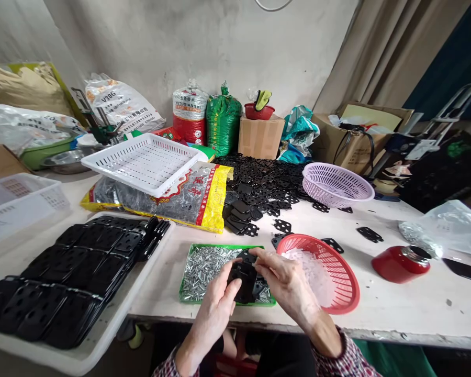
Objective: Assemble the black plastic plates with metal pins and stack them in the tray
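Note:
My left hand (pixel 216 299) grips a flat black plate (pixel 242 280) from its left side, thumb on the near face. At the plate's upper right edge, the fingertips of my right hand (pixel 284 277) are pinched together against it; any small part between them is hidden. Both hands are over a green tray (pixel 183 299) filled with short silvery metal pins (pixel 204 267). Just right of it, a red plastic basket (pixel 347 280) holds whitish translucent pieces (pixel 312 275).
Stacked black plates fill a white tray (pixel 131 293) at left. Loose black plates (pixel 267 180) are heaped behind. A white slotted tray (pixel 141 162) rests on a yellow-edged bag (pixel 215 209). A lilac basket (pixel 337 183) and a red flask (pixel 396 264) stand at right.

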The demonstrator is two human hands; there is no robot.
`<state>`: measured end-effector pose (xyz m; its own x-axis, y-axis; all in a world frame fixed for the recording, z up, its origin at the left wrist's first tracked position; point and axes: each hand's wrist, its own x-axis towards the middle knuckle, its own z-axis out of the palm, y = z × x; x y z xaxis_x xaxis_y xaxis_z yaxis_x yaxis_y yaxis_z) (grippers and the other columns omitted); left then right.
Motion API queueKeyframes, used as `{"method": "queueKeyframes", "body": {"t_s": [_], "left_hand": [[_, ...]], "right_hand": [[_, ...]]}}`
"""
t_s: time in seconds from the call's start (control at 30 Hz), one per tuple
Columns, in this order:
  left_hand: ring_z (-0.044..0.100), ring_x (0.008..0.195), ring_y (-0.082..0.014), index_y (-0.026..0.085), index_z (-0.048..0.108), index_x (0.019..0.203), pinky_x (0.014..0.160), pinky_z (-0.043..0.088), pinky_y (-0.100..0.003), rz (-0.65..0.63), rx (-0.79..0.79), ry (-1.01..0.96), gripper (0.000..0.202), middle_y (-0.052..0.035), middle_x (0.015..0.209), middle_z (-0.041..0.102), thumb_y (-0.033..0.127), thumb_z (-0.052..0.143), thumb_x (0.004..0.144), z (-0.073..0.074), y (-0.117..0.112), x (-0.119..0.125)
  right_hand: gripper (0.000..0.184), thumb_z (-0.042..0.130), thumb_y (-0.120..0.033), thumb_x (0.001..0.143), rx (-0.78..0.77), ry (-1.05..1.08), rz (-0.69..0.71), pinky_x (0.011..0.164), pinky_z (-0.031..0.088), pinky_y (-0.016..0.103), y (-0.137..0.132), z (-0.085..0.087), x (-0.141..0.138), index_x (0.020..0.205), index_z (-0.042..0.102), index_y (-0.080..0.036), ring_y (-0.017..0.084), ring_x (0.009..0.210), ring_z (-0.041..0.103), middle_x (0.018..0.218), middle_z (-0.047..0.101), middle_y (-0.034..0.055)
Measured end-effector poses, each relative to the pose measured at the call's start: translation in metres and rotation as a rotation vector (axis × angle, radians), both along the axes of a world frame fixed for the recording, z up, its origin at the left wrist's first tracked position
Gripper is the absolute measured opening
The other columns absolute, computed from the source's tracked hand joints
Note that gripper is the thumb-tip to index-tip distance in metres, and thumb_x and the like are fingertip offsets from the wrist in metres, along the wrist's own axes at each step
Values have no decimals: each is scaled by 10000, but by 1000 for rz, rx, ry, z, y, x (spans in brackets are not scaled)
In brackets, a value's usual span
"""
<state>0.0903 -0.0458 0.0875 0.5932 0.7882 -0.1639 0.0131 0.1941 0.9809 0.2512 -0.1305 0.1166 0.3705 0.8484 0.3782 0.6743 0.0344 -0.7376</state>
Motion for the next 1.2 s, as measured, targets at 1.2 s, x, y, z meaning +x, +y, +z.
{"method": "queueKeyframes", "body": {"t_s": [1.2], "left_hand": [[469, 474, -77, 181, 640, 1175, 414, 435, -207, -1, 35, 101, 496, 9, 782, 562, 536, 649, 829, 6, -4, 7]], "right_hand": [[389, 760, -500, 755, 7, 713, 0, 722, 586, 339, 2, -22, -17, 983, 776, -185, 246, 809, 704, 920, 769, 82]]}}
